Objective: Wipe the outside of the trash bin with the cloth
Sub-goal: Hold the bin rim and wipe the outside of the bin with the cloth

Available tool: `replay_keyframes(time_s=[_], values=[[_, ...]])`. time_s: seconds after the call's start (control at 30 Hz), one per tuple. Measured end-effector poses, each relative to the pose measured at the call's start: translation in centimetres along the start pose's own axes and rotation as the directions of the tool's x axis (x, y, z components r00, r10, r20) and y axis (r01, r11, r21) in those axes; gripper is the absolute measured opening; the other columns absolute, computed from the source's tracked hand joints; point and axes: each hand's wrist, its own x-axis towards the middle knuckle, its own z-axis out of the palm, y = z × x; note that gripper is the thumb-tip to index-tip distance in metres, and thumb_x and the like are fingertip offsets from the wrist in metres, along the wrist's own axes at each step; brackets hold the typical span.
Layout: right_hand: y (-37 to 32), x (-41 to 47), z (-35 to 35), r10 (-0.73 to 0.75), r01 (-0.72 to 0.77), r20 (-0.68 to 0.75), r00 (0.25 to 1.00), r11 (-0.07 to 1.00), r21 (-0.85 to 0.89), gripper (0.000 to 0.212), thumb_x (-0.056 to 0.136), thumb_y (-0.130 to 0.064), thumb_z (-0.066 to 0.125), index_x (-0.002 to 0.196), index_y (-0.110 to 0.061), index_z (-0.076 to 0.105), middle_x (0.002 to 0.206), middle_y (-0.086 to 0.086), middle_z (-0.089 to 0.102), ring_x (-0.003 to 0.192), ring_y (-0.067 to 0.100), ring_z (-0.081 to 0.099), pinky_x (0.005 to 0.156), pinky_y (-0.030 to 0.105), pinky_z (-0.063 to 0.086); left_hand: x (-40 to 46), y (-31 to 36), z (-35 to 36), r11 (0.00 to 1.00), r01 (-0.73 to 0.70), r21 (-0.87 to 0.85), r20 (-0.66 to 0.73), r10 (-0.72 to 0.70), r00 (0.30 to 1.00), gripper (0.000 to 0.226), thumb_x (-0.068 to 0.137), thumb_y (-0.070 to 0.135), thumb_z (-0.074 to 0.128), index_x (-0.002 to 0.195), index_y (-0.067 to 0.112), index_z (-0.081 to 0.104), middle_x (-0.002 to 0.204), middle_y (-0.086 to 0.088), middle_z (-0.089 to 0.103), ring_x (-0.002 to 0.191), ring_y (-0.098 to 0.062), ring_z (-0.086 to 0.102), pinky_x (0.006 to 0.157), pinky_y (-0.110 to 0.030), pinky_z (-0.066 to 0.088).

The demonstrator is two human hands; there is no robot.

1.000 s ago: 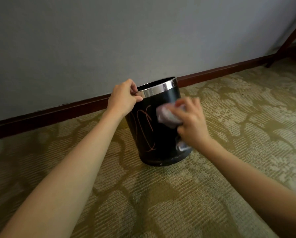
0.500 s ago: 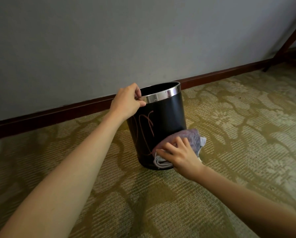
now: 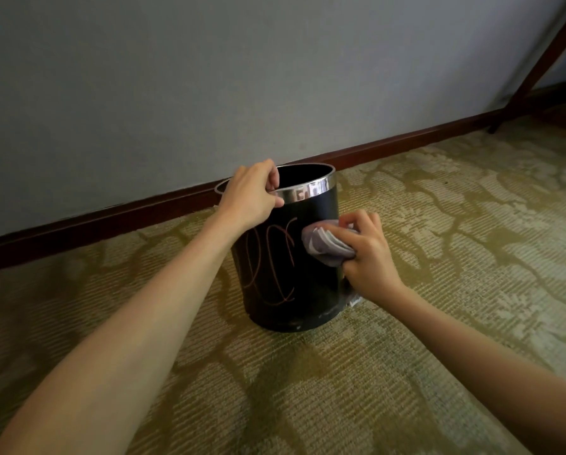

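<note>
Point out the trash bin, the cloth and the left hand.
trash bin [image 3: 311, 284]: head view, on its black side wall.
cloth [image 3: 324, 244]: head view, on its folded layers.
left hand [image 3: 250, 193]: head view, on the back of the hand.

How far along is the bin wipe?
Done: nothing visibly clean yet. In hand: the left hand grips the rim, and the right hand presses the cloth against the trash bin wall. Left: orange scribbles remain on the front.
</note>
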Motion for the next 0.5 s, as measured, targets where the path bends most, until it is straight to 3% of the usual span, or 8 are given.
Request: replay_keyframes(time_s=[0.2,0.4,0.5], values=[[0.1,1.5,-0.5,0.101,-0.096,-0.112,0.989,0.994,0.046,0.048,0.068,0.015,0.070,0.108,-0.012,0.070,0.096,0.003,0.046,0.091,0.023,0.039,0.072,0.014,0.028,0.6,-0.1,-1.3,0.997,0.009,0.074,-0.011,-0.008,1.000,0.031,0.071,0.017,0.079,0.076,0.022,0.049,0.080,0.004,0.054,0.084,-0.018,0.050,0.067,-0.030,0.036],[-0.5,3.9,1.5,0.109,-0.099,-0.185,0.977,0.993,0.065,0.052,0.065,0.021,0.058,0.103,-0.011,0.071,0.097,0.006,0.048,0.090,0.024,0.039,0.069,0.022,0.029,1.0,0.1,-0.8,0.999,-0.014,-0.037,0.046,0.016,0.999,0.034,0.068,0.031,0.081,0.081,0.028,0.050,0.078,0.009,0.058,0.078,-0.010,0.055,0.068,-0.032,0.042],[0.0,3.6,2.3,0.116,-0.106,-0.178,0.977,0.992,0.063,0.048,0.064,0.019,0.059,0.100,-0.011,0.072,0.099,0.007,0.049,0.089,0.022,0.037,0.071,0.024,0.027,0.8,-0.8,-1.7,0.998,-0.038,-0.048,0.165,0.045,0.985,0.041,0.070,0.042,0.077,0.101,0.029,0.054,0.092,0.015,0.059,0.092,-0.009,0.057,0.086,-0.036,0.044]])
